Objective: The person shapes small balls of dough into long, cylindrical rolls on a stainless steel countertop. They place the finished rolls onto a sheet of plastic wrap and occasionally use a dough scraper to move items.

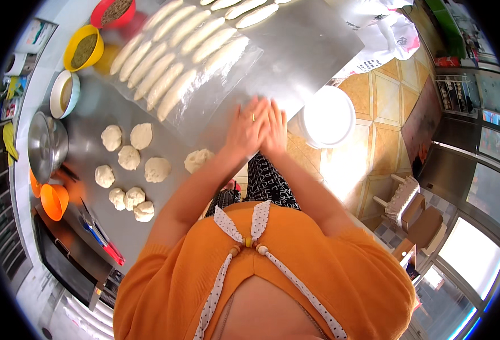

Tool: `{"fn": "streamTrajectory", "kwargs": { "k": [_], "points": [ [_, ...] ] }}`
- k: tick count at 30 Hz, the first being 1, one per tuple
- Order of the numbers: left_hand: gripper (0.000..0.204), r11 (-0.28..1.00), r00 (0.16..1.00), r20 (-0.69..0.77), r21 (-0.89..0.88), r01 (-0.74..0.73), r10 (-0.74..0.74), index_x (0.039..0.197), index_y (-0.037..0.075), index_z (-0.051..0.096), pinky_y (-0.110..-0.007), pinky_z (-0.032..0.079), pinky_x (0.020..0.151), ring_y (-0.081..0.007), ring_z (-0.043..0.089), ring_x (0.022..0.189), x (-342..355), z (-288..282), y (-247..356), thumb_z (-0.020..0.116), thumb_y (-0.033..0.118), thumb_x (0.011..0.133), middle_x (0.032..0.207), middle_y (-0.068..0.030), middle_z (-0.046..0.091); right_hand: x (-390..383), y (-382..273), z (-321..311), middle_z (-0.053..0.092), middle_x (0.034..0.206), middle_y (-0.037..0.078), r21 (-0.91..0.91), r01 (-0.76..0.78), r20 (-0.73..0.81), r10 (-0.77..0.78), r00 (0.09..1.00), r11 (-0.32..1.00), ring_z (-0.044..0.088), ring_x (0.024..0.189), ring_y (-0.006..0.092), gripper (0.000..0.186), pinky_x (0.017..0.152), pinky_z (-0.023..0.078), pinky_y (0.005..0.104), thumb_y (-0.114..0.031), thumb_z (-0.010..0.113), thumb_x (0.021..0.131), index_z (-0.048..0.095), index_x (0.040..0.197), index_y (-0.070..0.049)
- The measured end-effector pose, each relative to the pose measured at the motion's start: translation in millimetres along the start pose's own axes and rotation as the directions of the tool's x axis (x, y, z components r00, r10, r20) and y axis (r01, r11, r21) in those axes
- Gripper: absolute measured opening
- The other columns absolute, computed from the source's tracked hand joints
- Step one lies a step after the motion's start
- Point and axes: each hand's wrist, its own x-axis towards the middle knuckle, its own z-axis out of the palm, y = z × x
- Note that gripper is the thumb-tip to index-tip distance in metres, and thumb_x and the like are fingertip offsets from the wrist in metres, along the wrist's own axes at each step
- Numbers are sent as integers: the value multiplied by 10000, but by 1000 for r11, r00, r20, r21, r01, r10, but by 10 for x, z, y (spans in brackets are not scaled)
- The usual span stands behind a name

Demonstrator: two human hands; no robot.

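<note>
My left hand and my right hand are side by side at the front edge of the steel table, touching each other. Their fingers are stretched out flat, pointing away from me, and a ring shows on the left one. Whatever may be beneath the palms is hidden. A lump of dough lies just left of my left wrist, partly behind the forearm. Further left sit several more dough lumps. Beyond my hands, long rolled strips of dough lie in rows on a shiny clear sheet.
Along the left edge stand a red bowl of seeds, a yellow bowl, a white bowl, a steel bowl and an orange cup. A white bucket stands right of the table, near white sacks.
</note>
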Motion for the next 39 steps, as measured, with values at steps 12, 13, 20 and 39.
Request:
{"fn": "streamTrajectory", "kwargs": {
  "k": [12,13,20,39],
  "points": [
    [635,974,990,-140,226,28,4,1506,107,348,-612,159,1166,-266,243,1479,1733,417,-340,502,413,972,1589,-65,300,1521,911,-353,394,1526,125,-61,-94,-331,69,941,994,253,1465,332,509,1158,185,608,-257,511,943,478,1407,-50],
    [645,973,995,-101,228,24,-1,1507,93,339,-605,168,1164,-273,238,1479,1634,415,-327,502,415,972,1592,-75,287,1432,912,-345,394,1526,121,-42,-52,-292,38,956,998,254,1464,331,502,1156,190,608,-267,508,951,480,1404,-53],
    [693,991,952,288,110,76,-105,1503,28,326,-595,223,1143,-311,244,1476,96,136,251,575,334,934,1582,-149,292,-171,598,-475,231,1611,104,52,-207,138,198,971,977,168,1503,294,639,1188,123,578,-375,468,990,293,1528,-78],
    [504,979,987,107,154,-133,118,1327,187,579,-349,487,816,-244,583,914,1300,159,69,567,78,834,1102,-59,599,1192,1459,-1210,630,1158,117,234,371,-69,-366,928,899,571,1098,294,360,939,428,414,-159,483,896,642,1205,-65]
  ]
}}
